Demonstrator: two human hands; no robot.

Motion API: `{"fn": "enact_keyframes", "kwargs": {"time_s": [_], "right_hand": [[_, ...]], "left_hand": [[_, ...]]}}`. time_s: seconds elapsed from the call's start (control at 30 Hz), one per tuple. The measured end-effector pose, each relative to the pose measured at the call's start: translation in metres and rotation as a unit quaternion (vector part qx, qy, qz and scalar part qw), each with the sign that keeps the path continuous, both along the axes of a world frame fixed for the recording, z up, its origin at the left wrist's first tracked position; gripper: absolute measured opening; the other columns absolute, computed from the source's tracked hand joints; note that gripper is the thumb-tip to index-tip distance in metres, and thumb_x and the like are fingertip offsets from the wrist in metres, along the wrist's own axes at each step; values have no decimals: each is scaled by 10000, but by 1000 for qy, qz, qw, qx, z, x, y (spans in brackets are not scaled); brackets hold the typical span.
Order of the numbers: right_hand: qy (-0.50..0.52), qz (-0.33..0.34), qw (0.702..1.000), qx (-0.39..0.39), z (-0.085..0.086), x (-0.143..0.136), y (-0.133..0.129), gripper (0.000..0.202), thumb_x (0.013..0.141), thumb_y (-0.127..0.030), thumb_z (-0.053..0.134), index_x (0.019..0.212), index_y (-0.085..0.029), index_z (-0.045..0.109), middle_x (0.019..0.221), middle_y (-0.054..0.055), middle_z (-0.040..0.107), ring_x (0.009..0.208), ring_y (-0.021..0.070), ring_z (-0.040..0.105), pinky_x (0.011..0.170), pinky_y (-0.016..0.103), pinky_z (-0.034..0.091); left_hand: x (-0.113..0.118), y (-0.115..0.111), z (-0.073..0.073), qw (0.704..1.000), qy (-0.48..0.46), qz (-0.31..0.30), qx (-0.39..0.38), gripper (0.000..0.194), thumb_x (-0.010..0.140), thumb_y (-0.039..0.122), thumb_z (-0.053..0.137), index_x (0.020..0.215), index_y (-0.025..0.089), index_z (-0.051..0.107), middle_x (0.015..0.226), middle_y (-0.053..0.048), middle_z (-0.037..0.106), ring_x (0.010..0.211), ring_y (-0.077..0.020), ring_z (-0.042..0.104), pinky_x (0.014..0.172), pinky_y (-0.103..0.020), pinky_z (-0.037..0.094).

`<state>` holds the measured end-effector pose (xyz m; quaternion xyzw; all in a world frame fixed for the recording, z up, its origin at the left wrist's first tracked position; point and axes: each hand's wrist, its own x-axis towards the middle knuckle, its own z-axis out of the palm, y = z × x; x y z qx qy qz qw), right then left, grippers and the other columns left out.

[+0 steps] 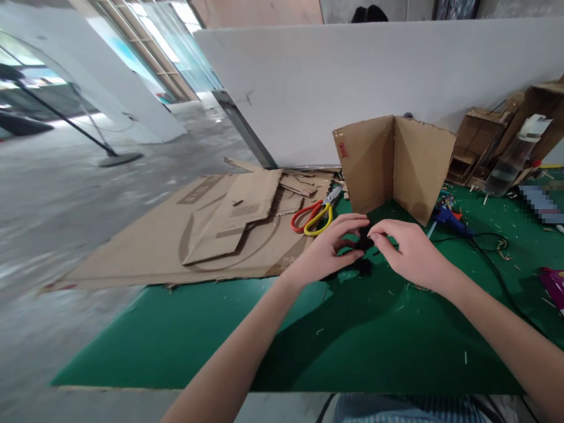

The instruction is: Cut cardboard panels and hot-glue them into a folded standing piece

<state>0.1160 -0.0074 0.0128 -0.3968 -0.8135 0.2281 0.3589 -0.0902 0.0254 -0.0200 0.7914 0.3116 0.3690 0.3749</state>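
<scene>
My left hand [337, 247] is over the green table, its fingers apart and curved, the thumb spread below them. Close beside it, my right hand [412, 258] has thumb and forefinger pinched together; whatever they hold is too small to make out. Between the two hands is a dark patch that could be a shadow or a black object. Just behind my hands, a folded cardboard panel [370, 164] stands upright like an open book. Scissors [328, 214] with one red and one yellow handle lie left of the panel, partly on flat cardboard [145, 235].
A blue glue gun [452, 221] with a black cable lies right of the panel. Further right are a clear bottle [506, 170], a phone-like slab [543, 202], cardboard structures [478, 141] and a purple packet [554, 285]. A white board [352, 88] stands behind the green table [176, 335].
</scene>
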Motion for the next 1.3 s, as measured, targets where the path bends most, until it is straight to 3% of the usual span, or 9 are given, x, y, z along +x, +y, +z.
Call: {"fn": "enact_keyframes", "kwargs": {"time_s": [0.17, 0.3, 0.4, 0.57, 0.7, 0.83, 0.97, 1.1, 1.3], "right_hand": [[-39, 12, 999, 9, 21, -2, 3, 234, 959, -218, 378, 888, -196, 600, 869, 37, 653, 792, 153, 584, 719, 284, 422], [5, -20, 1000, 16, 24, 5, 20, 230, 959, -263, 407, 909, -194, 621, 841, 24, 669, 767, 142, 592, 710, 270, 424], [39, -80, 996, -4, 11, 17, 39, 239, 937, -315, 447, 899, -194, 649, 854, 29, 690, 724, 142, 589, 669, 275, 429], [39, -137, 988, -59, -24, 33, 63, 220, 879, -321, 505, 852, -185, 676, 854, 56, 702, 742, 164, 614, 690, 299, 449], [14, -147, 987, -69, -37, 36, 64, 232, 874, -329, 504, 838, -179, 677, 712, 25, 662, 602, 137, 550, 592, 273, 397], [8, -140, 989, -36, -30, 34, 58, 243, 887, -326, 487, 840, -175, 673, 651, 6, 626, 564, 124, 497, 557, 261, 352], [46, -150, 987, 14, -14, 32, 50, 241, 901, -319, 478, 851, -176, 665, 759, 29, 672, 595, 119, 506, 574, 257, 362], [60, -156, 984, 54, 7, 29, 39, 246, 913, -319, 467, 851, -177, 658, 728, 28, 658, 578, 118, 498, 551, 253, 351], [11, -147, 983, 107, 32, 25, 24, 232, 928, -289, 444, 862, -188, 641, 680, 8, 623, 558, 107, 484, 556, 251, 330]], "left_hand": [[20, -15, -3, 998, 53, 3, 26, 357, 726, 129, 664, 1070, 221, 643, 1095, -84, 625, 979, -239, 605, 834, -367, 532], [19, -17, -8, 998, 52, -19, 13, 624, 736, 34, 555, 1322, 236, 481, 1156, -78, 652, 1050, -236, 621, 938, -391, 487], [12, -16, -8, 999, 22, 0, 25, 750, 765, 34, 535, 1446, 260, 316, 1132, -70, 661, 1050, -214, 624, 923, -367, 488], [7, -11, -3, 996, 11, 50, 76, 363, 798, 77, 546, 1099, 252, 648, 1033, -55, 676, 961, -210, 636, 876, -366, 495], [5, -5, 0, 990, -65, 96, 87, 269, 753, 55, 576, 923, 237, 679, 1068, -64, 626, 996, -226, 612, 930, -428, 480], [2, 3, 0, 960, -243, 140, -5, 175, 729, 90, 638, 827, 230, 598, 1037, -35, 599, 861, -187, 628, 793, -389, 539], [-2, 11, 2, 887, -400, 129, -191, 228, 714, 167, 694, 785, 237, 489, 956, 22, 607, 820, -169, 641, 688, -320, 551], [-3, 11, 9, 816, -468, 98, -325, 216, 718, 222, 668, 894, 256, 547, 840, 22, 583, 760, -157, 629, 693, -322, 550], [-1, 3, 22, 821, -466, 39, -327, 251, 780, 450, 597, 810, 210, 530, 750, 14, 504, 527, -71, 461, 553, -262, 482]]}}
